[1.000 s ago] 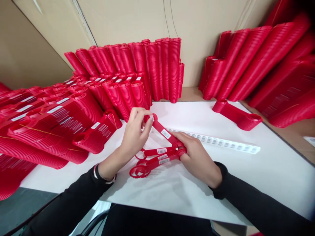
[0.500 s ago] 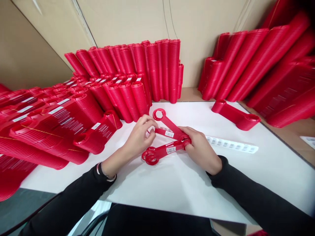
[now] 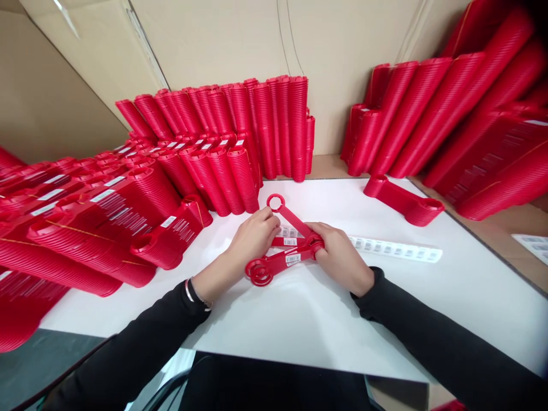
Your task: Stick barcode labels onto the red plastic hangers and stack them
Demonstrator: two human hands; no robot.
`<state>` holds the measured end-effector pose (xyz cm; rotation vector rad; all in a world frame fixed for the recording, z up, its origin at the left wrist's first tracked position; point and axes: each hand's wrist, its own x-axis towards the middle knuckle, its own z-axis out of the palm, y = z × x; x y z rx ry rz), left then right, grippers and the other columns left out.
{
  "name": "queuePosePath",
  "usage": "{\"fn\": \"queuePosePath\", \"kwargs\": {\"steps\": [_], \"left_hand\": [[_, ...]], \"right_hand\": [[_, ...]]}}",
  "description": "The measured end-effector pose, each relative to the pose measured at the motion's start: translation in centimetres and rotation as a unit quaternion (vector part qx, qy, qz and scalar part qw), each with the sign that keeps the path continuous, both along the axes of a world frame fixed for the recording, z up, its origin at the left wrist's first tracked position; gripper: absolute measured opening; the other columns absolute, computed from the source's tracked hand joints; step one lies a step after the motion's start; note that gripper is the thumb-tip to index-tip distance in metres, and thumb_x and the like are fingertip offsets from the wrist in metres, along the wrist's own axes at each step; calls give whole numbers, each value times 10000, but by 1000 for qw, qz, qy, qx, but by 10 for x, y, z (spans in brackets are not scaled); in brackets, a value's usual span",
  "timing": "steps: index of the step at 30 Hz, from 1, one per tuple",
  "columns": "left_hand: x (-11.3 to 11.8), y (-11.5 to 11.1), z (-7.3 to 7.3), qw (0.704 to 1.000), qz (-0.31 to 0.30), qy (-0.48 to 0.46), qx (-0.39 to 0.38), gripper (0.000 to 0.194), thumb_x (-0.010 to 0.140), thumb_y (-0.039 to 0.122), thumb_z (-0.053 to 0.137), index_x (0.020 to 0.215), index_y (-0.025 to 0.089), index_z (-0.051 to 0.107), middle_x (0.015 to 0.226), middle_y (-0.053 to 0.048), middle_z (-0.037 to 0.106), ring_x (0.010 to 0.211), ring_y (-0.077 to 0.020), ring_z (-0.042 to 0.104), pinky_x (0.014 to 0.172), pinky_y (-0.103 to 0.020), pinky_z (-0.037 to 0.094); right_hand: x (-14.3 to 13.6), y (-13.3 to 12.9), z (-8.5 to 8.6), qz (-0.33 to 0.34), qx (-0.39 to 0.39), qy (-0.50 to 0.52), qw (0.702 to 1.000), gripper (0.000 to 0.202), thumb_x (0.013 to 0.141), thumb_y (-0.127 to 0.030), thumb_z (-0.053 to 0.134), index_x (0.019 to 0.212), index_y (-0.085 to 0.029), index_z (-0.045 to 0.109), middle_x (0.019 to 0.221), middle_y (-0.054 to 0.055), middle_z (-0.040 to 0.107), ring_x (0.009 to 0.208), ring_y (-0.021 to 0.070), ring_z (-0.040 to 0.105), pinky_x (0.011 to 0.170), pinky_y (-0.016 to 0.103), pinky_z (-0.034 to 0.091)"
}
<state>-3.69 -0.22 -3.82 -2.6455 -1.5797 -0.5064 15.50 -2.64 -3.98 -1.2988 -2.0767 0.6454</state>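
My right hand [image 3: 342,254] is closed around the joined ends of several flat red plastic pieces with ring-shaped ends [image 3: 280,262], fanned out like blades. One piece points up and away, its open ring [image 3: 276,202] at the far end. White barcode stickers [image 3: 290,242] show on the lower pieces. My left hand [image 3: 254,234] is closed, fingertips pinched at the far end of the middle piece, hiding that end. Whether it grips the piece or a small sticker, I cannot tell. Behind the pieces lies a white strip of barcode labels [image 3: 394,248], partly covered by them and my right hand.
Tall bundled stacks of the same red pieces [image 3: 240,165] fill the left and back of the white table [image 3: 299,331]. More stacks [image 3: 411,120] lean at the right. A short stack [image 3: 402,200] lies by the right edge. Cardboard [image 3: 222,40] rises behind.
My left hand has moved slightly right along the middle piece, fingers now more curled over its end. My right hand keeps its hold. The whole view has shifted a little.
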Motion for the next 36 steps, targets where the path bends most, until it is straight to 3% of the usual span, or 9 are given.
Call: {"fn": "queuePosePath", "kwargs": {"steps": [4, 8, 15, 20, 31, 36], "left_hand": [[-4, -3, 2, 997, -29, -65, -22, 154, 865, 208, 437, 817, 163, 576, 863, -42, 543, 756, -159, 542, 659, -277, 427], [-7, -12, 16, 983, -62, -160, -57, 116, 849, 209, 467, 782, 163, 550, 815, -21, 543, 755, -137, 532, 690, -264, 421], [-3, -24, 37, 926, -16, -296, -233, 219, 830, 374, 521, 799, 161, 565, 486, 77, 342, 425, -62, 354, 425, -181, 272], [-1, -26, 41, 905, 2, -338, -258, 248, 802, 401, 564, 783, 155, 588, 457, 82, 306, 394, -53, 313, 382, -173, 234], [-2, -26, 41, 911, 15, -329, -247, 259, 800, 408, 569, 779, 153, 603, 443, 82, 299, 389, -54, 305, 386, -179, 225], [0, -28, 35, 940, 9, -285, -186, 253, 831, 395, 530, 782, 156, 596, 455, 82, 299, 407, -58, 313, 410, -187, 232]], "right_hand": [[1, 1, -2, -1, -8, -2, 1000, 493, 628, 2, 367, 1038, -141, 600, 989, 81, 626, 886, 193, 554, 790, 293, 421], [1, 1, -2, -5, -9, -1, 1000, 480, 632, 6, 362, 1022, -140, 600, 980, 81, 623, 866, 187, 553, 767, 287, 417], [-8, -10, 8, 33, 4, -9, 999, 450, 673, -22, 392, 1052, -164, 589, 927, 65, 606, 812, 178, 544, 701, 269, 402], [-11, -16, 12, 47, 8, -19, 999, 479, 697, -31, 396, 1125, -169, 562, 939, 71, 594, 827, 188, 544, 699, 280, 396], [-11, -19, 14, 46, 6, -16, 999, 497, 683, -18, 377, 1117, -172, 565, 933, 67, 591, 841, 190, 549, 726, 290, 400], [-12, -20, 14, 46, 7, -8, 999, 525, 665, -9, 377, 1126, -172, 567, 942, 65, 594, 854, 193, 549, 740, 297, 408]]}}
